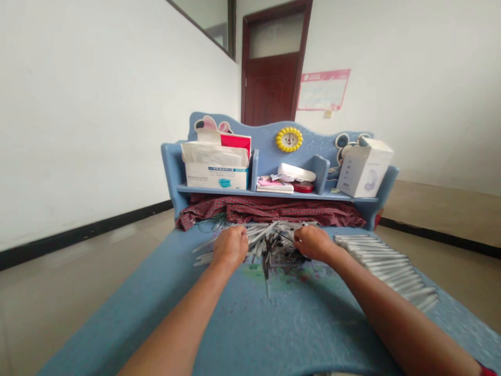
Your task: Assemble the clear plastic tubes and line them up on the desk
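Observation:
A loose heap of slim, pale grey pen-like tubes [260,230] lies at the back of the blue desk [270,334]. Dark thin sticks [266,256] and small black bits are mixed in at its middle. At the heap's left side, my left hand [230,246] is closed, its fingertips turned away, so what they hold is hidden. On the other side my right hand [314,243] pinches the end of a thin dark stick [286,237] that points toward the heap. Right of that forearm, many similar tubes lie in a neat row [385,266].
Behind the heap, a red checked cloth [274,210] lies bunched under the desk's shelf [235,191]. On the shelf stand a mask box [215,175], a stack of papers [274,186], a red round tin [303,187] and a white box [364,169]. A yellow-rimmed clock [288,140] is above.

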The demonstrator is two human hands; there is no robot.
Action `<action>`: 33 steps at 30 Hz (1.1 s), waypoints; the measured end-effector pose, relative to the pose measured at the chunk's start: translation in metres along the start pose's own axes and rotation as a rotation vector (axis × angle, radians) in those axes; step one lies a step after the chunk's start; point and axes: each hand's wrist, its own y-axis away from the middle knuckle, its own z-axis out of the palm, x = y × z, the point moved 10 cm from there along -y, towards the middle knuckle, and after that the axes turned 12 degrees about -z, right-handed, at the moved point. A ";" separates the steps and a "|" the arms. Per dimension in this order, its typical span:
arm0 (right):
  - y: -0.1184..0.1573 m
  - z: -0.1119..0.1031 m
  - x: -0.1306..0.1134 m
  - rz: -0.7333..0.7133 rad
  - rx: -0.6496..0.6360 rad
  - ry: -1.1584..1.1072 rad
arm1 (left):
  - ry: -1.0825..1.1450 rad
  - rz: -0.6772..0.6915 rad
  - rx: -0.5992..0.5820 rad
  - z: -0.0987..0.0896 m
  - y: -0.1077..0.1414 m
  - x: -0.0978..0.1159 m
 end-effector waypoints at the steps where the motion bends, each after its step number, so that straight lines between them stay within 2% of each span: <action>1: 0.000 0.001 0.000 0.013 -0.001 0.013 | -0.065 0.031 0.017 0.001 0.000 0.000; 5: 0.001 0.007 0.003 0.054 -0.012 0.053 | -0.216 0.141 0.040 0.008 0.005 0.009; 10: 0.000 0.012 0.001 0.061 -0.026 0.050 | -0.262 0.215 0.097 0.011 0.009 0.027; 17: 0.001 0.010 0.002 0.057 0.001 0.026 | -0.269 0.204 0.071 0.018 0.010 0.040; 24: 0.006 0.005 0.013 0.030 0.042 -0.026 | -0.302 0.153 -0.047 0.024 -0.005 0.055; 28: 0.011 -0.002 0.022 0.028 0.129 -0.082 | -0.314 0.143 -0.025 0.035 -0.020 0.063; 33: 0.014 -0.013 0.028 -0.004 0.302 -0.254 | -0.319 0.119 -0.009 0.045 -0.031 0.061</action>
